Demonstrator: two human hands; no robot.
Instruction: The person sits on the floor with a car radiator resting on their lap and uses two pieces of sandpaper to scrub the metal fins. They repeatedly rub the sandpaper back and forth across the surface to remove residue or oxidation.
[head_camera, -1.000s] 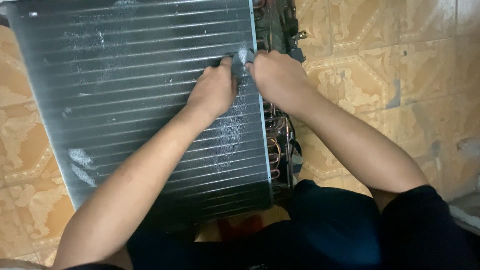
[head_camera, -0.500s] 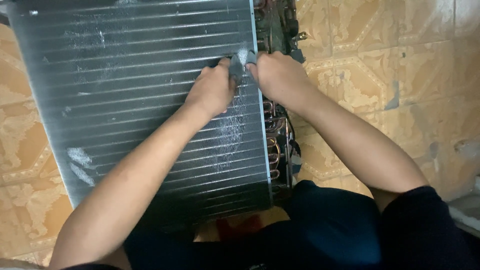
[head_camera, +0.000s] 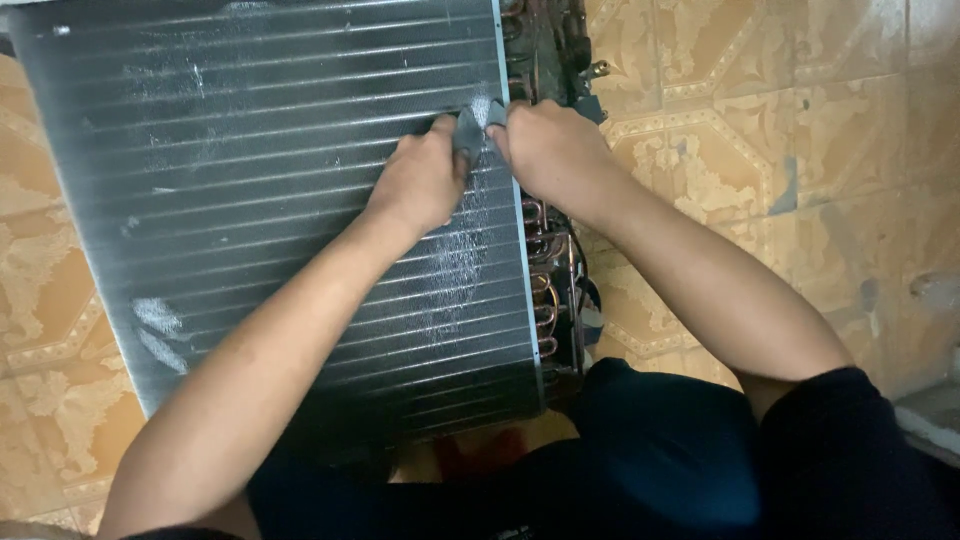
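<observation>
A large finned metal coil panel, grey with scuffed pale patches, lies on the tiled floor in front of me. My left hand and my right hand meet near its right edge, both pinching a small grey pad against the fins. Copper tube bends run down the panel's right side, partly hidden under my right forearm.
Tan patterned floor tiles surround the panel. My dark-clothed legs sit at the bottom edge, close to the panel's lower right corner. A grey object shows at the far right edge.
Both hands with the grey pad have shifted very slightly; otherwise the view is nearly the same.
</observation>
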